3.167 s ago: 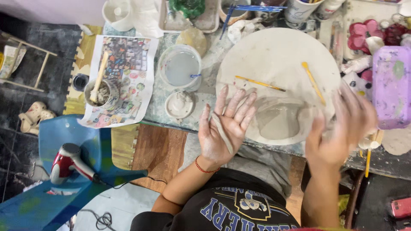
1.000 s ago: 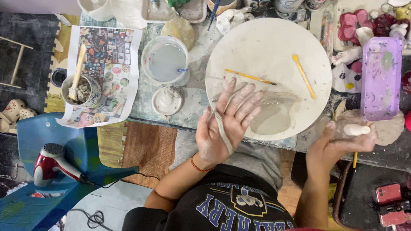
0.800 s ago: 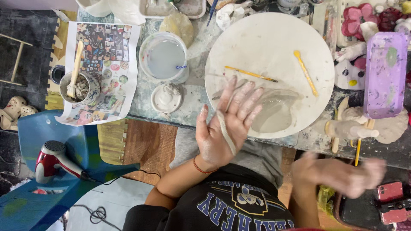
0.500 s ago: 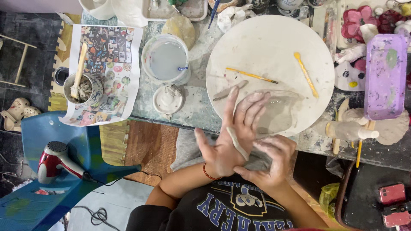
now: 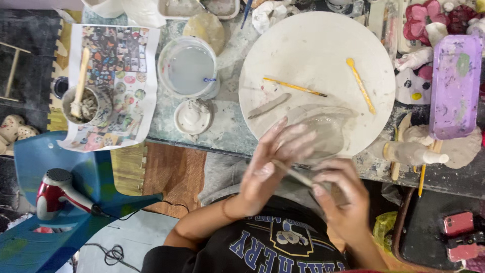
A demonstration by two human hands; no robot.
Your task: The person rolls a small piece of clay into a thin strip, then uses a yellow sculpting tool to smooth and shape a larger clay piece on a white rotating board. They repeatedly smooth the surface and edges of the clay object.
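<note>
Spread across the cluttered worktable (image 5: 227, 136): a big round white board (image 5: 318, 55), smeared with clay, carrying a flattened clay slab (image 5: 323, 131) at its near edge, two yellow-handled tools (image 5: 295, 87) and a short grey clay strip (image 5: 269, 105). To the left of the board, a tub of cloudy water (image 5: 189, 68), a small clay-crusted lid (image 5: 192, 115) and a cup with a wooden stick (image 5: 86, 103) on a printed sheet; to the right, a purple tray (image 5: 456, 83). Below the board's edge, over the lap, both hands brought together: left hand (image 5: 270, 167) flat, fingers spread and straight, right hand (image 5: 341, 194) laid against it with fingers loosely curled. Between the palms, a thin clay coil (image 5: 293, 174), pressed and apparently mid-roll (motion blur hides the exact grip). Step in hand, by the look of it: rolling clay into a rope. Next move likely calling for light, even pressure along the whole length, lest the coil thin out and snap.
</note>
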